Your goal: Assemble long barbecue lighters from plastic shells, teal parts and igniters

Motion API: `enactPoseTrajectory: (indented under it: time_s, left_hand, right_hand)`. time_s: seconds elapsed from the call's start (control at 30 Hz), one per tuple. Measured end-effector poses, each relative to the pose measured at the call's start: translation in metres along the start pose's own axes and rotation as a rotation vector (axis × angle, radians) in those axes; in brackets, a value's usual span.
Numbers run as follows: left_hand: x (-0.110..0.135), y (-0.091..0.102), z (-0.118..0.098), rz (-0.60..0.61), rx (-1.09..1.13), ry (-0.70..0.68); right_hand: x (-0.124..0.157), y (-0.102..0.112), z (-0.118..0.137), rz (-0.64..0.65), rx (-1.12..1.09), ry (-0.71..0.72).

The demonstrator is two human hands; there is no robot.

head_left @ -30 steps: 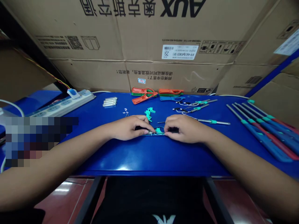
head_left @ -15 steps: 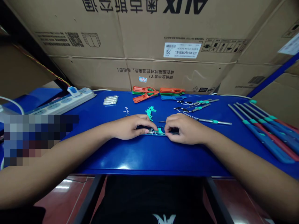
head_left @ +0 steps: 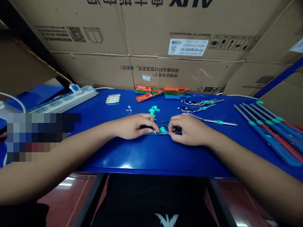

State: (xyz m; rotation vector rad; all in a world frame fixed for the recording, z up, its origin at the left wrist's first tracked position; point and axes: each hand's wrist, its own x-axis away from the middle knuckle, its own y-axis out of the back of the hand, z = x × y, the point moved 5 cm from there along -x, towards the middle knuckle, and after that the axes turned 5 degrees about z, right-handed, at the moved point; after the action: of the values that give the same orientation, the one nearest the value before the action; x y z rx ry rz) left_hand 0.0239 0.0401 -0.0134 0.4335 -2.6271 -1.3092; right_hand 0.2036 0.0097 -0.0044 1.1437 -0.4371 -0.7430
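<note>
A partly built stick lighter lies flat on the blue table in front of me, with a green trigger (head_left: 163, 129) and thin white wires showing between my hands. My left hand (head_left: 138, 126) has its thumb and fingers closed on the left end, where a clear tank piece (head_left: 153, 130) shows at the fingertips. At the right end, my right hand (head_left: 183, 129) is curled in a pinch on the lighter, and a dark part shows under its fingers. Much of the lighter's casing is hidden. A thin metal rod, perhaps a screwdriver shaft (head_left: 165, 121), runs behind the right fingers.
Loose green triggers (head_left: 153, 111), clear tanks (head_left: 113, 99) and tiny white parts (head_left: 129, 109) lie beyond my hands. Orange casing halves (head_left: 148, 91) are stacked at the back. Metal lighter tubes with wires (head_left: 220, 122) and several assembled lighters (head_left: 272, 138) are rightward. A power strip (head_left: 66, 101) stands left.
The view has tilted slightly downward and shifted. My left fingers have eased a little around the tank end; both hands stay on the lighter.
</note>
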Motion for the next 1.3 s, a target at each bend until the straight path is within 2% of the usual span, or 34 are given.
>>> enactPoseTrajectory:
  time_s: [0.17, 0.3, 0.47, 0.67, 0.9, 1.03, 1.13, 1.3]
  left_hand:
    - [0.001, -0.002, -0.001, 0.004, -0.079, 0.050]
    - [0.002, -0.002, -0.003, 0.011, -0.109, 0.052]
    - [0.002, -0.002, -0.003, 0.003, -0.090, 0.033]
    - [0.002, -0.001, -0.005, -0.016, -0.125, 0.028]
    - [0.004, 0.001, -0.016, -0.027, -0.275, -0.056]
    - [0.003, -0.001, -0.021, -0.015, -0.473, -0.076]
    - [0.003, -0.001, -0.020, -0.019, -0.595, -0.093]
    - [0.006, 0.005, -0.016, -0.064, -0.429, -0.127]
  right_hand:
    - [0.000, 0.000, -0.005, 0.011, 0.010, -0.128]
    - [0.003, 0.004, -0.010, 0.044, -0.017, -0.113]
    - [0.008, 0.015, -0.021, 0.014, -0.083, -0.123]
    - [0.009, 0.014, -0.023, 0.114, -0.088, -0.104]
    - [0.013, 0.018, -0.030, 0.159, -0.111, -0.099]
    - [0.012, 0.016, -0.031, 0.167, -0.132, -0.138]
    - [0.012, 0.017, -0.027, 0.161, -0.086, -0.111]
    - [0.013, 0.024, -0.020, 0.119, 0.006, 0.015]
